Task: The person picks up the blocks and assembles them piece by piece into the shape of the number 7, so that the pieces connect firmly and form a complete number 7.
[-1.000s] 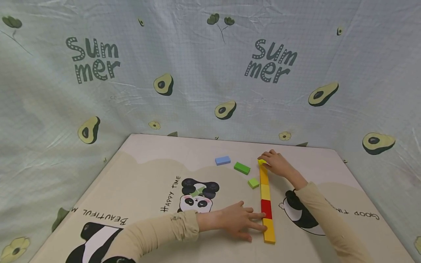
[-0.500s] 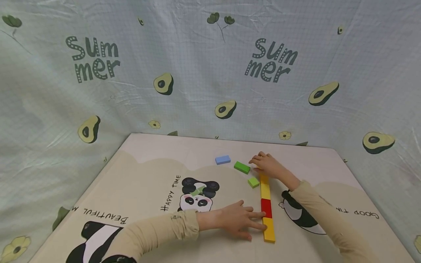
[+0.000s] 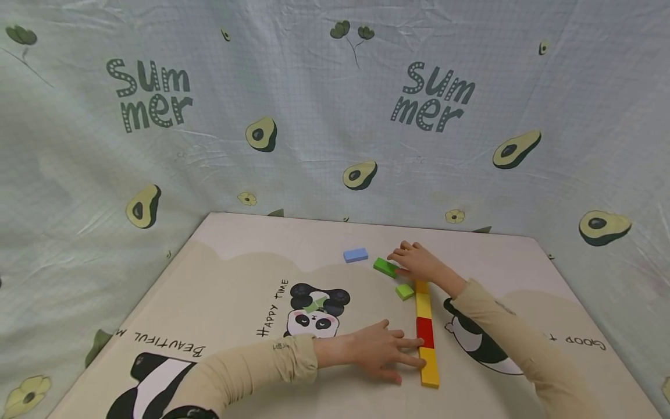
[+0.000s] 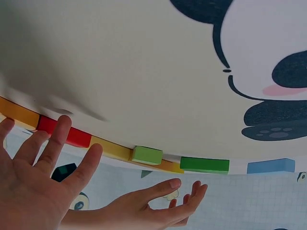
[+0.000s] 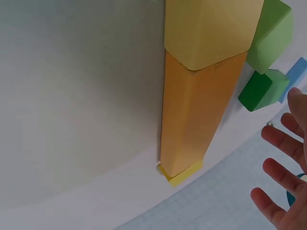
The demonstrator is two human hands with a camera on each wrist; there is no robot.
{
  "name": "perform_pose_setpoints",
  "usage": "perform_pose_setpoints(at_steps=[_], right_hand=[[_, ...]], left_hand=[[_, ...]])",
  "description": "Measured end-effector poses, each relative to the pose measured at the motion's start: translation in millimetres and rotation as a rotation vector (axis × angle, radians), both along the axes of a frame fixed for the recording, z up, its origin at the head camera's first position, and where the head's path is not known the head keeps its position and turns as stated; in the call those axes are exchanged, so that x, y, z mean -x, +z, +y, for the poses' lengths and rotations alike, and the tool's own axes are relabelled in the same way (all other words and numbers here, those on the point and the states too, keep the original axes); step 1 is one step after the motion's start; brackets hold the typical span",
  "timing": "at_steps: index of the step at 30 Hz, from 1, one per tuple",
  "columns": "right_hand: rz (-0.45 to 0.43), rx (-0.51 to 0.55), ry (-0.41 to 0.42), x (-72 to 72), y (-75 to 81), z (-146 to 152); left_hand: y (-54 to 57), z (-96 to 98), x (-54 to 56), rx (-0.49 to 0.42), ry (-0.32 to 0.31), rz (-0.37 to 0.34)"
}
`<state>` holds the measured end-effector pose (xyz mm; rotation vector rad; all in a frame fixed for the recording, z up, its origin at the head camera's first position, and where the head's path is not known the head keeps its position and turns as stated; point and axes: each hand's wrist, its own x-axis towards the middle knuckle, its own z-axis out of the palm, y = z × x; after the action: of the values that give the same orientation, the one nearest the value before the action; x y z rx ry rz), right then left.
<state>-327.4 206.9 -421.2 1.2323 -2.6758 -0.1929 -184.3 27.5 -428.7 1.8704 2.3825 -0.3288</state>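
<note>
My left hand (image 3: pixel 374 352) lies with fingers spread, its fingertips on the red block (image 3: pixel 425 333) and the near orange block (image 3: pixel 430 375). These belong to a straight row that continues away through a pale yellow block (image 3: pixel 423 305) and another orange block (image 5: pixel 196 105) to a bright yellow piece (image 5: pixel 187 173) at the far end, hidden in the head view. Over that far end reaches my right hand (image 3: pixel 423 265), fingers loosely spread with nothing between them. Its fingertips come right at the dark green block (image 3: pixel 384 267). Just left of the row sits a light green block (image 3: pixel 404 292).
A light blue block (image 3: pixel 356 255) lies farther left at the back. The tabletop cover (image 3: pixel 235 302) has printed pandas and lettering. Behind it rises a pale curtain (image 3: pixel 303 87) with avocado prints.
My right hand has let go of the bright yellow piece at the row's far end and moved left to the dark green block. The left hand stays in place.
</note>
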Motion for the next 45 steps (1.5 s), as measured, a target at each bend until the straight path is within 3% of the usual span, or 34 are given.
perform_pose_setpoints(at_steps=[8, 22, 34, 40, 45], right_hand=[[-0.038, -0.051, 0.004, -0.8, 3.7, -11.8], [-0.003, -0.098, 0.004, 6.3, -6.6, -13.5], [-0.052, -0.058, -0.021, 8.1, -9.0, -11.2], [-0.138, 0.01, -0.08, 12.1, -11.0, -8.2], [-0.152, 0.029, -0.106, 17.7, -10.9, -3.1]], left_hand=[[1.4, -1.4, -0.6, -0.003, 0.002, 0.002], [2.0, -2.8, 1.1, -0.008, -0.001, -0.002], [2.5, -3.3, 0.6, -0.007, -0.006, -0.009], [0.1, -3.4, -0.6, -0.006, -0.011, -0.007], [-0.9, -3.6, -0.5, -0.004, -0.016, 0.011]])
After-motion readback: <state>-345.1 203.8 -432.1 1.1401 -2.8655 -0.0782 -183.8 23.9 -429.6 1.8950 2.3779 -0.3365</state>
